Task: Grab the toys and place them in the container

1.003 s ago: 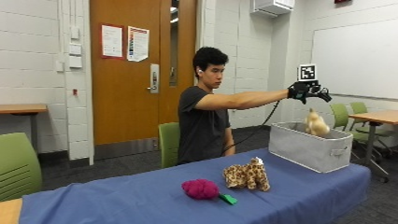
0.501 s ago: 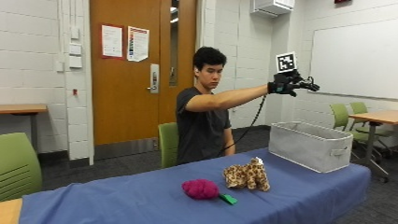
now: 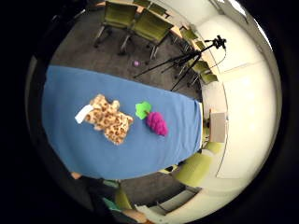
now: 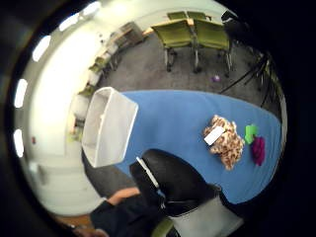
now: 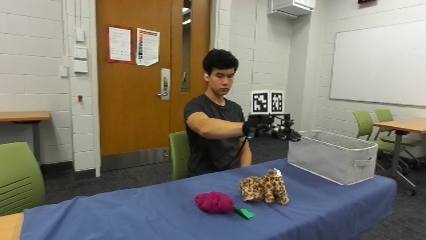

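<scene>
A spotted tan plush toy (image 5: 265, 188) stands on the blue table (image 5: 120, 215), with a magenta grape toy (image 5: 214, 202) with a green leaf beside it on the left. A grey fabric container (image 5: 333, 162) sits at the table's right end. My gloved right hand (image 5: 256, 126) hovers well above the table, between the container and the plush toy, holding nothing. The thumb side palm view looks down past the gloved thumb (image 4: 170, 180) at the container (image 4: 106, 126), the plush toy (image 4: 224, 140) and the grape toy (image 4: 257, 149). What lies inside the container does not show.
Green chairs stand behind the table (image 5: 178, 155), at the left (image 5: 16, 175) and at the right by a wooden table (image 5: 406, 125). A tripod (image 3: 187, 58) stands on the floor beyond the blue table (image 3: 70, 140).
A second ago the hand held a pale toy over the container. It has since swung left and lower, away from the container, with nothing in it.
</scene>
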